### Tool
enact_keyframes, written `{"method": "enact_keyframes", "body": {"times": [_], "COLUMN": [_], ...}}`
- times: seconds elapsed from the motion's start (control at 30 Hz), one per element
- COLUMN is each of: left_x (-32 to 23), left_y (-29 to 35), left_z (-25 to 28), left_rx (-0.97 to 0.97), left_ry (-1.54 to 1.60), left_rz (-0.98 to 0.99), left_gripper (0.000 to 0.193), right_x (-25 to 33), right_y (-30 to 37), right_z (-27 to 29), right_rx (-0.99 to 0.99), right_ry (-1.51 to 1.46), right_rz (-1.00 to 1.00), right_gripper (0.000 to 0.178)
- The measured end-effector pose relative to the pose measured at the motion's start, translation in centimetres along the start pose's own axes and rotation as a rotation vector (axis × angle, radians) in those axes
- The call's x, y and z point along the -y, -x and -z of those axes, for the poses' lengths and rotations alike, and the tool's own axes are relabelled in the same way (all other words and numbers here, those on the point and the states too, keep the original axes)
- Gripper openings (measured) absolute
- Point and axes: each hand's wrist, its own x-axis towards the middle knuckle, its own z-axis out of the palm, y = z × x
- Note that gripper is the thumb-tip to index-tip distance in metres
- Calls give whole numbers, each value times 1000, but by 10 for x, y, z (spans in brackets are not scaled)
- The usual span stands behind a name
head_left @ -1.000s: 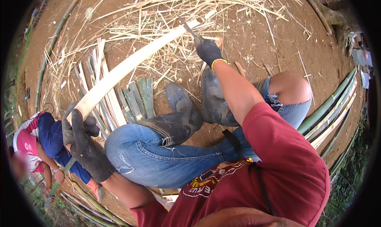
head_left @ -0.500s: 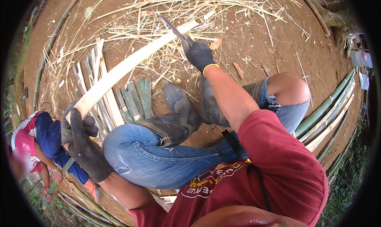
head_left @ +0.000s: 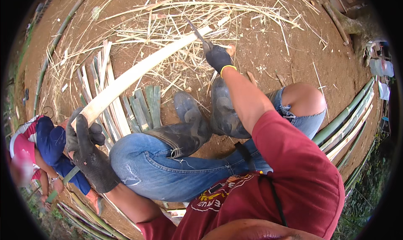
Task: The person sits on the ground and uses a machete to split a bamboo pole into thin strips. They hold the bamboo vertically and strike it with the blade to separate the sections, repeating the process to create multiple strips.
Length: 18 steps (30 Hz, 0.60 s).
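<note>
Back it swings! Half a second ago my right hand [head_left: 219, 58] had carried the knife [head_left: 197, 33] leftward, farther down the pale strip [head_left: 138, 74]; now hand and blade have shifted right again, upper middle of the frame, the blade crossing nearer the strip's far end, close to where it was one second ago.

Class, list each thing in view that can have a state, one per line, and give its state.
Left hand: gloved, closed on the pale strip's near end
Right hand: gloved, closed on the knife handle
Pale strip: slanted, slightly curved
Knife: blade across the strip's far end
Shavings: loose, scattered
Green slats: lying side by side
Jeans: torn at right knee
Boots: worn, dirty
</note>
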Motion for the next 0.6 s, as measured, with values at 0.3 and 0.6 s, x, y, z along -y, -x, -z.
{"method": "enact_keyframes", "body": {"times": [0.3, 0.6], "left_x": [-3, 0], "left_y": [-2, -2], "left_z": [0, 5], "left_rx": [-5, 49], "left_ry": [57, 60], "left_rz": [-7, 8], "left_gripper": [36, 37], "right_x": [-41, -56], "right_y": [-13, -13], "right_z": [-9, -24], "right_rx": [-68, -75], "right_ry": [47, -8], "right_rz": [-42, -66], "right_gripper": [49, 46]}}
